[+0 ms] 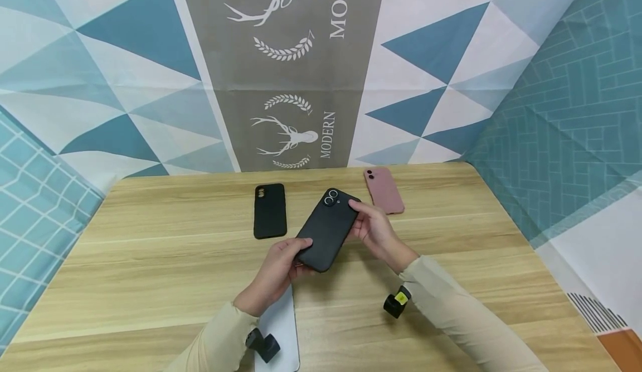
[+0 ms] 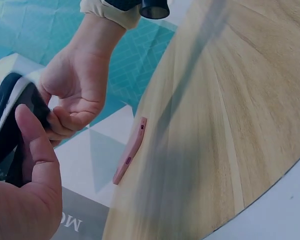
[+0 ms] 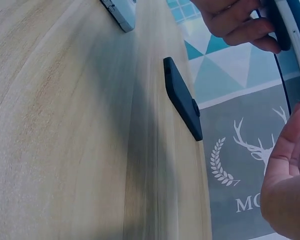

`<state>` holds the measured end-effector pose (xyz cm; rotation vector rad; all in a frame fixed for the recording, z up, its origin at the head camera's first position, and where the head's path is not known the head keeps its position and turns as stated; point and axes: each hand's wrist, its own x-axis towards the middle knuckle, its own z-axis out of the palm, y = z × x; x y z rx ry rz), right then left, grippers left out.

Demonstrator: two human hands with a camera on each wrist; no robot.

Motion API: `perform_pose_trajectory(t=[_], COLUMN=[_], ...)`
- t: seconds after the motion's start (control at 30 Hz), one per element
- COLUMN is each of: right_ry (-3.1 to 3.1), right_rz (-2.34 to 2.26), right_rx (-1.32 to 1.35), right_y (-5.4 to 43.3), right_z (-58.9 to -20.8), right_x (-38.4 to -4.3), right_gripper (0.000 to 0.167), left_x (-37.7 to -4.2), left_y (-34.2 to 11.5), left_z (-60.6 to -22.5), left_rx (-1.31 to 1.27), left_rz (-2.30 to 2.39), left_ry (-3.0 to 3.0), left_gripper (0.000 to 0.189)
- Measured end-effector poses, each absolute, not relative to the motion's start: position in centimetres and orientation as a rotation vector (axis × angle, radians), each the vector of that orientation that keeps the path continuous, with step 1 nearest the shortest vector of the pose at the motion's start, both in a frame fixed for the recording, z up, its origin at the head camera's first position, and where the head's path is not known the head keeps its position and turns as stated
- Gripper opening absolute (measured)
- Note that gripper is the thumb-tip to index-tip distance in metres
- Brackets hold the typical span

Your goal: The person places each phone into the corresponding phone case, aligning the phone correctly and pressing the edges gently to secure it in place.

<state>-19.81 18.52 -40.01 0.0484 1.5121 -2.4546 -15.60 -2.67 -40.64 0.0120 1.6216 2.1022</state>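
Note:
Both hands hold a smartphone (image 1: 328,232) in the air over the table, its black back with two ringed lenses turned up in the head view. The left hand (image 1: 278,266) grips the lower left corner, thumb on the back and fingers underneath. At the upper right edge, the right hand (image 1: 373,230) pinches it, thumb on top. Both wrist views show a pale side band on the phone (image 3: 296,40), with black case material (image 2: 2,107) beside it. How far this case covers the phone, I cannot tell.
A black phone case (image 1: 270,216) with camera cutouts lies left of the phone, towards the table's back. Behind the right hand lies a pink phone case (image 1: 385,191). Under the left forearm is a flat pale grey slab (image 1: 281,327). Patterned cloth (image 1: 296,76) hangs behind the wooden table (image 1: 165,249).

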Motion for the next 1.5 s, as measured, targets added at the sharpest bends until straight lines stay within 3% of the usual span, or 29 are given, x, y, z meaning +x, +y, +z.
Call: perform_pose_trajectory(t=[0.13, 0.33, 0.53, 1.17, 1.5], right_ry=[1.516, 1.497, 1.478, 1.401, 1.397], right_rz=[-2.474, -2.501, -2.540, -2.573, -2.539], right_rx=[0.045, 0.058, 0.077, 0.102, 0.099], right_y=[18.7, 18.8, 18.8, 17.8, 17.7], right_z=[-40.1, -40.1, -40.2, -40.4, -40.4], right_x=[-19.8, -19.8, -19.8, -19.1, -18.9], right_gripper=[0.025, 0.023, 0.023, 0.016, 0.015], left_x=[-15.6, -15.8, -16.0, -16.4, -16.5], left_y=[-2.9, -3.0, -3.1, -2.9, -2.8], left_z=[-40.8, -41.0, -41.0, -41.2, -41.2], left_rx=[0.045, 0.078, 0.058, -0.043, -0.098], left_rz=[2.091, 2.101, 2.122, 2.192, 2.275], left_ry=[1.616, 1.597, 1.593, 1.683, 1.708], left_gripper=[0.032, 0.018, 0.018, 0.021, 0.032])
